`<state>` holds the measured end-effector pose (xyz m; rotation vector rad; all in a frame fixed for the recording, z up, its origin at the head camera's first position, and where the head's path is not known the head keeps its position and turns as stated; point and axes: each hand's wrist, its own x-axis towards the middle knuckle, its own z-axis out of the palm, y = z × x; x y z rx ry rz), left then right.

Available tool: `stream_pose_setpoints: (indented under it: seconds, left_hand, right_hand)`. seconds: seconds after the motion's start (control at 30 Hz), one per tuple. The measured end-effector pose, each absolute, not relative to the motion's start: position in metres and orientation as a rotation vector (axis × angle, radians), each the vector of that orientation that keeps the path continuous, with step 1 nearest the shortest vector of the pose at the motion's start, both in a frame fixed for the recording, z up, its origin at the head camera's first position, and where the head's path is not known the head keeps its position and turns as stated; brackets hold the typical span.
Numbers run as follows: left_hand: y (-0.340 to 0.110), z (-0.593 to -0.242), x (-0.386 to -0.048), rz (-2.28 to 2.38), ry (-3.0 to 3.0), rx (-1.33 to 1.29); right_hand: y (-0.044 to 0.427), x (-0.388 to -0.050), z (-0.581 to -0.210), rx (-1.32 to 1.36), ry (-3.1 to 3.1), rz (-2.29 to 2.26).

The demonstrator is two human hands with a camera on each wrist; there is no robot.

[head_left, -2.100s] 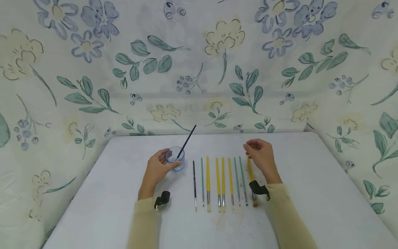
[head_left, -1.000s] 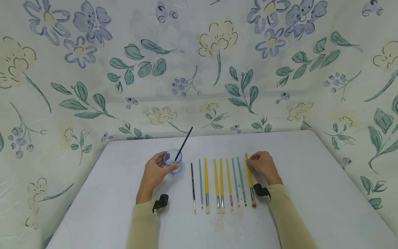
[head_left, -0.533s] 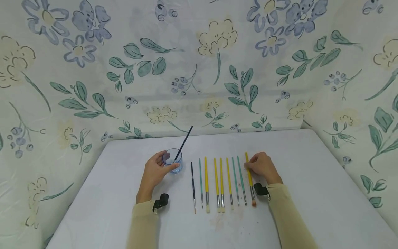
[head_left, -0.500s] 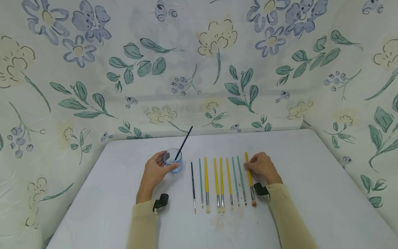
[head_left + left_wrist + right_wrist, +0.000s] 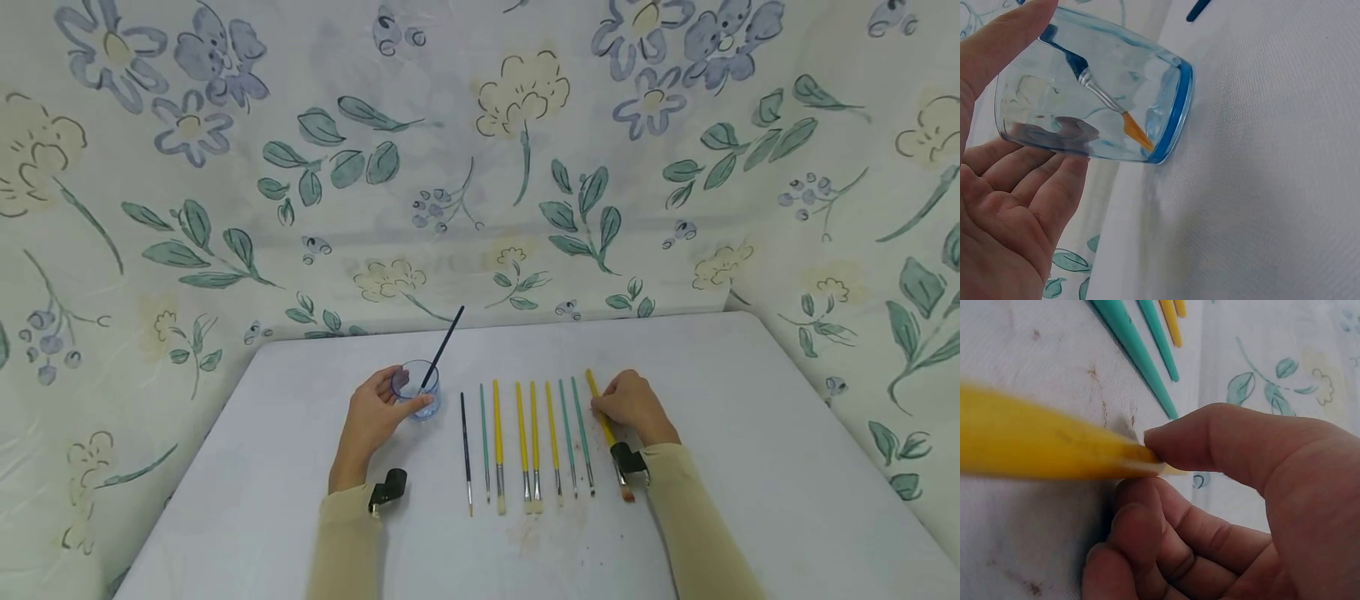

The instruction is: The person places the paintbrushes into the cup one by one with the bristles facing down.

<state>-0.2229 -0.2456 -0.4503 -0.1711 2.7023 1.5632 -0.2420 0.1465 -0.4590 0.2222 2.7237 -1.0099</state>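
Observation:
My left hand grips a clear blue-tinted glass between thumb and fingers. A dark-handled paintbrush leans in it; the left wrist view shows its orange bristles down near the glass's base. My right hand pinches a yellow paintbrush by its handle, at the right end of a row of brushes. That brush slants, its brown bristles toward me, and the wrist camera hides part of it. In the right wrist view the yellow handle runs between thumb and fingers.
Left of the held brush, several paintbrushes lie side by side: a dark one, teal ones and yellow ones. They rest on a white tabletop with faint brownish specks. Floral cloth hangs behind and at both sides.
My right hand has come down from above the yellow paintbrush's tip and taken hold of its handle. The brush now slants more, bristle end shifted right. My left hand keeps its hold on the glass.

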Motion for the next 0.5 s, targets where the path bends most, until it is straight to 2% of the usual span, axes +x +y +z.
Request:
stream_pose_setpoints:
  seconds: [0.5]
  left_hand:
    - [-0.245, -0.4486, -0.2227, 1.564, 2.7, -0.181]
  right_hand:
    - [0.1517, -0.2436, -0.4523, 0.256, 2.677, -1.052]
